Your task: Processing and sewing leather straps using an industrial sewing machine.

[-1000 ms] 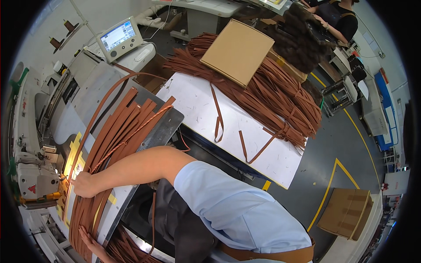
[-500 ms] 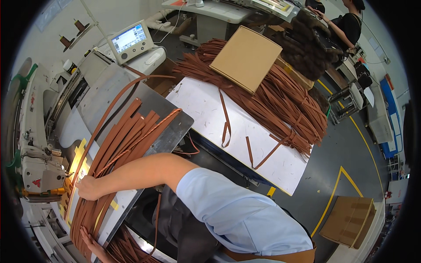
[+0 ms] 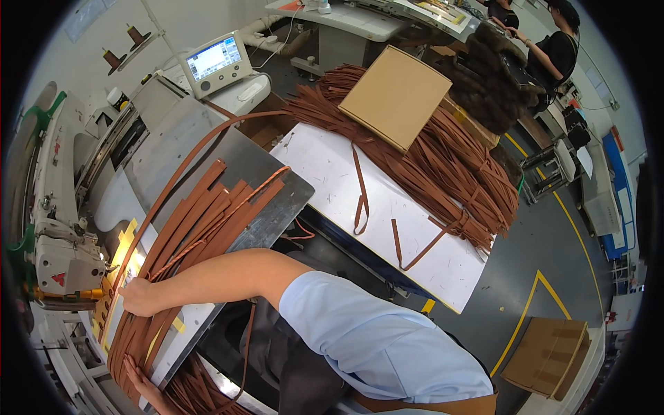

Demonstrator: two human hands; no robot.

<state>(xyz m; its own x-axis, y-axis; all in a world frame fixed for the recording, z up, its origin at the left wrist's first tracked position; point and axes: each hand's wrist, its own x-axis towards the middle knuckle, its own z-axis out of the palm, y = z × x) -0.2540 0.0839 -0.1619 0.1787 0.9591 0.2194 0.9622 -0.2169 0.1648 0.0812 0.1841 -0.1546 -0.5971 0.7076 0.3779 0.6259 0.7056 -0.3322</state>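
From where I stand, the bulkiest thing is the pale sewing machine (image 3: pixel 66 266), a light glowing under its head. Well to the right of the sewing machine, across a dark gap, a white worktop (image 3: pixel 318 166) runs at a slant, flecked with small dark marks. Along that worktop's side farther from the person sprawls a thick heap of brown straps (image 3: pixel 484 187).

Just right of the sewing machine's head juts a grey metal plate (image 3: pixel 292 202), and on it lies a bundle of long brown strips (image 3: pixel 190 221), side by side, curving down past the head toward the person. A light-blue sleeve (image 3: pixel 387 325) comes in from the right of the sewing machine, its bare forearm stretched over the bundle. A flat, closed cardboard box (image 3: pixel 395 97) sits on the heap, and a control panel (image 3: pixel 216 63) with a lit screen stands beyond the sewing machine's head.

The right hand (image 3: pixel 142 297), close beside that head, is curled into a loose fist on the bundle's edge; its fingertips are hidden, so I can't tell whether it is clamped on a strip. The left hand (image 3: pixel 142 384), below the head, lies flat against the strips, fingers straight and together, not wrapped round anything. Smallest are two brown thread spools (image 3: pixel 138 34) above the sewing machine's far end.
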